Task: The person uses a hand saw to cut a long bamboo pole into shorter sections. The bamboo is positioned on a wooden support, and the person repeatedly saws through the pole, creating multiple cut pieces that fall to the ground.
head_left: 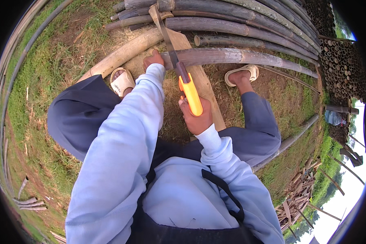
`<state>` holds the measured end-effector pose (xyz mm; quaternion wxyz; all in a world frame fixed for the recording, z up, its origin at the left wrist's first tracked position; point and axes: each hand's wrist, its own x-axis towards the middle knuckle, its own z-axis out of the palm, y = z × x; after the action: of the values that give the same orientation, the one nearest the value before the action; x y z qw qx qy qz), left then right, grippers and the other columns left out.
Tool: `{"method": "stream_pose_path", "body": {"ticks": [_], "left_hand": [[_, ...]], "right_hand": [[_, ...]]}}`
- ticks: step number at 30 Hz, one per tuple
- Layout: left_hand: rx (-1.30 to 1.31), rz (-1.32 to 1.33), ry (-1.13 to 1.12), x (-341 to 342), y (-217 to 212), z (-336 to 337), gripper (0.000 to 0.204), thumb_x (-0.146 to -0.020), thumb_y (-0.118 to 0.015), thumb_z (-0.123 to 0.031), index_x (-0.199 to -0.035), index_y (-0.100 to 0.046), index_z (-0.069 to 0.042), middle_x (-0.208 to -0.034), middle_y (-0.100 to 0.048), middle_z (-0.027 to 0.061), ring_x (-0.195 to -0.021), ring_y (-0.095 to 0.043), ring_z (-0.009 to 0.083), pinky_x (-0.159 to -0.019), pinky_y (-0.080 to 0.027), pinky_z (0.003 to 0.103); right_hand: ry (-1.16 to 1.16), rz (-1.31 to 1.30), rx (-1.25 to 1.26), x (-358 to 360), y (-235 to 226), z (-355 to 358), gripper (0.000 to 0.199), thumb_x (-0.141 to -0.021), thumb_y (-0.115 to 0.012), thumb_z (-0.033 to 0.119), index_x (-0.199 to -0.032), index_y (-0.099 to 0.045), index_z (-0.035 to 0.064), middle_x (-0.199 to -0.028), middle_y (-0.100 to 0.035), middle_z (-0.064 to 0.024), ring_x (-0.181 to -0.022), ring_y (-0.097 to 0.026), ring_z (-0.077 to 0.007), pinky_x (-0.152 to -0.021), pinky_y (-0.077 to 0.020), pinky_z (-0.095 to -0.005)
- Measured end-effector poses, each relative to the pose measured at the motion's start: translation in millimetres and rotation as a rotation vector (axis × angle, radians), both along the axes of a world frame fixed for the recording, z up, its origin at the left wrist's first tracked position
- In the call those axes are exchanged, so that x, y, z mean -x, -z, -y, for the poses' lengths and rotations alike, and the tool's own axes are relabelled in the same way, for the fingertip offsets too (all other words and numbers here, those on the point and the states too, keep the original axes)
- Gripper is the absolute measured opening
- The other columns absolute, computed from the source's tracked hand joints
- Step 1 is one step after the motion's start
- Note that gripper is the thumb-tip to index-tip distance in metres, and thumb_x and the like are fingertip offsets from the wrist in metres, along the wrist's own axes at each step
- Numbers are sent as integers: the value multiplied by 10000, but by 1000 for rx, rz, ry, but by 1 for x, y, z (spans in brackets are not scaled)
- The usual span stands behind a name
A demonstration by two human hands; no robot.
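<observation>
My left hand grips the upper-centre bamboo pole, likely stiff and best held near its end; my right hand clasps the handsaw.

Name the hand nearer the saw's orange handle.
Right. The right hand grips the orange handle; the left hand is farther off, at the bamboo beneath the blade.

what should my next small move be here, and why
Probably draw the saw through one slow, steady stroke with your right hand, keeping the left hand clear of the blade. The right hand grips the yellow handle, the blade crosses the bamboo pole, and the left hand is at the pole's left end, close beside it.
</observation>
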<state>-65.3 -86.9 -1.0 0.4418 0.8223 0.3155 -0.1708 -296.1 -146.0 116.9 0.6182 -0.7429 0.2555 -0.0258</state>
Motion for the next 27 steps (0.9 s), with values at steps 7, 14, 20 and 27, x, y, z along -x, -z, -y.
{"method": "stream_pose_path", "body": {"ticks": [7, 14, 20, 27], "left_hand": [[27, -29, -3, 0, 7, 0, 616, -847, -545, -444, -1047, -701, 117, -1128, -655, 350, -1101, -633, 469, -1013, -453, 490], [-18, -34, -35, -8, 0, 4, 645, -857, -545, -485, -1088, -701, 97, -1179, -651, 332, -1137, -632, 439, -1019, -463, 471], [9, -30, -28, -2, 7, 2, 623, -851, -580, -451, -1089, -694, 113, -1173, -654, 328, -1127, -633, 451, -1011, -466, 478], [8, -38, -21, -11, 11, 4, 638, -837, -568, -459, -1079, -699, 116, -1176, -651, 331, -1132, -633, 448, -1014, -463, 479]], "right_hand": [[-79, -119, 114, 111, -106, -6, 201, -892, -665, 25, -1084, -667, -35, -699, -621, -63, -630, -613, -123, -620, -497, -294], [-49, 0, -36, 24, -30, 8, 169, -920, -696, 108, -966, -648, -47, -676, -601, -89, -627, -574, -168, -612, -468, -320], [9, -192, -40, 108, -86, 1, 166, -895, -673, 26, -1045, -671, -46, -735, -630, -63, -628, -588, -120, -601, -478, -281], [-76, -104, 40, 46, -64, 11, 166, -914, -711, 106, -933, -641, -43, -621, -557, -62, -570, -516, -120, -556, -430, -309]]}}
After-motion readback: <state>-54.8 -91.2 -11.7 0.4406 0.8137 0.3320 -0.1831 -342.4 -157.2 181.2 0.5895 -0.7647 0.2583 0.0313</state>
